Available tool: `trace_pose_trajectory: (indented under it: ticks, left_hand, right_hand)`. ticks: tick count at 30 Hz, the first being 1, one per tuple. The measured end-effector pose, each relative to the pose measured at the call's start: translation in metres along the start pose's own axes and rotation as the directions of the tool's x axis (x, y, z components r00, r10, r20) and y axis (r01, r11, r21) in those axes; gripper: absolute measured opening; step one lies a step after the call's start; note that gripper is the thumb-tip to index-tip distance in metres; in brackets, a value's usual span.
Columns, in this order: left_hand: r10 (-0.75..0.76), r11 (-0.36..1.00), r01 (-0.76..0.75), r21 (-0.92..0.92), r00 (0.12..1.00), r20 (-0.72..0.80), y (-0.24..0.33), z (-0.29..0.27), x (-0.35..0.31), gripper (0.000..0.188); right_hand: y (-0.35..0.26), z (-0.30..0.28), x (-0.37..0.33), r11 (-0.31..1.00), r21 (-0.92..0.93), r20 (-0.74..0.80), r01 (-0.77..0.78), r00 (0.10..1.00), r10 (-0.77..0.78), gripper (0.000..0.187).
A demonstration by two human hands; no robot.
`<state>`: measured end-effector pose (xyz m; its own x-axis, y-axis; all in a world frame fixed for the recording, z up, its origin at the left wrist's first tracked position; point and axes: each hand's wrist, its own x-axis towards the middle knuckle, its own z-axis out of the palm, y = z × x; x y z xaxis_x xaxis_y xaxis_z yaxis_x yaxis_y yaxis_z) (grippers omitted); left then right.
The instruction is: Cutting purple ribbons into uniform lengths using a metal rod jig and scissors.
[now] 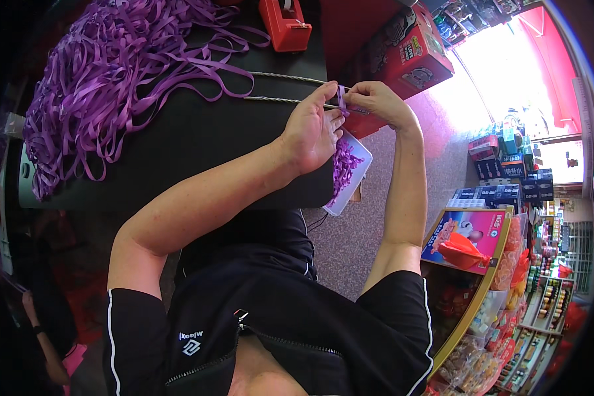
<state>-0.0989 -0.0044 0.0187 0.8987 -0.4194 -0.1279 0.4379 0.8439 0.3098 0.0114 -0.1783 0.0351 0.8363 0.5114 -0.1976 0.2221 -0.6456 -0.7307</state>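
Note:
Two thin twisted metal rods jut from the black table past its right edge. A short length of purple ribbon stands across them near their far ends, between my hands. My right hand pinches this ribbon from the right with thumb and fingers. On its left side is my left hand, thumb and fingers apart, the tips close to the ribbon; whether they press on it cannot be made out. A large tangled heap of purple ribbon covers the table's left part, with some loops reaching the rods.
A red tape dispenser stands at the table's back. Below its right edge sits a white tray with short purple ribbon pieces. A red box is beyond. Shop shelves line the right. Another person's arm shows lower left.

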Motion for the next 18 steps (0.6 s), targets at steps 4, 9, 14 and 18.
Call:
trace_pose_trajectory:
  ticks: [4, 9, 14, 18]
  left_hand:
    - [-0.005, 1.000, 0.005, 0.003, 1.000, 0.002, 0.000, -0.001, 0.001, 0.061]
    - [-0.014, 1.000, 0.014, 0.012, 0.999, 0.031, 0.000, -0.003, 0.001, 0.058]
    - [-0.006, 1.000, 0.005, 0.007, 0.999, 0.049, 0.000, -0.004, 0.000, 0.054]
    - [0.002, 1.000, -0.002, -0.001, 0.999, 0.050, 0.001, -0.005, 0.001, 0.054]
  right_hand:
    - [0.004, 0.004, 0.002, 0.999, -0.018, -0.033, -0.040, 0.999, 0.040, 0.032]
    - [-0.005, 0.010, -0.004, 0.981, -0.147, -0.127, -0.125, 0.986, 0.106, 0.033]
    - [-0.024, 0.022, -0.011, 0.901, -0.344, -0.287, -0.264, 0.943, 0.166, 0.040]
    - [-0.025, 0.022, -0.017, 0.952, -0.208, -0.270, -0.225, 0.949, 0.165, 0.041]
